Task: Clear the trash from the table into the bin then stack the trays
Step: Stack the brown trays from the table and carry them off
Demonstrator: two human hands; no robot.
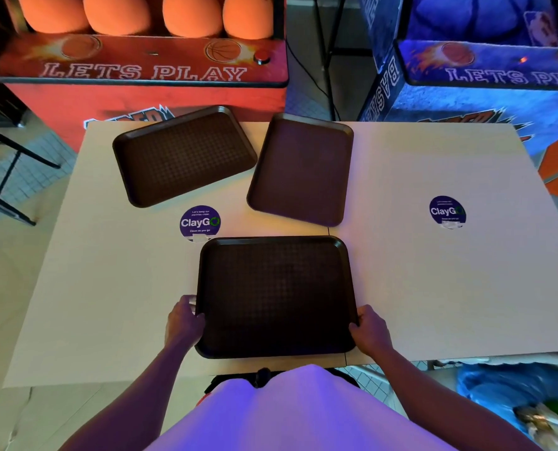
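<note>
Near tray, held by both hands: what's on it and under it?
Nothing lies on the near tray; the table shows around it, but whatever is beneath is covered.

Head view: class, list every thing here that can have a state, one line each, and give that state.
Near tray, empty, unstacked, held at both sides.
Far left tray, empty, unstacked, lying on the table.
Far right tray, empty, unstacked, lying on the table.
Left grip, curled on the near tray's left edge.
Right grip, curled on the near tray's right edge.
Bin, open, trash inside.
</note>
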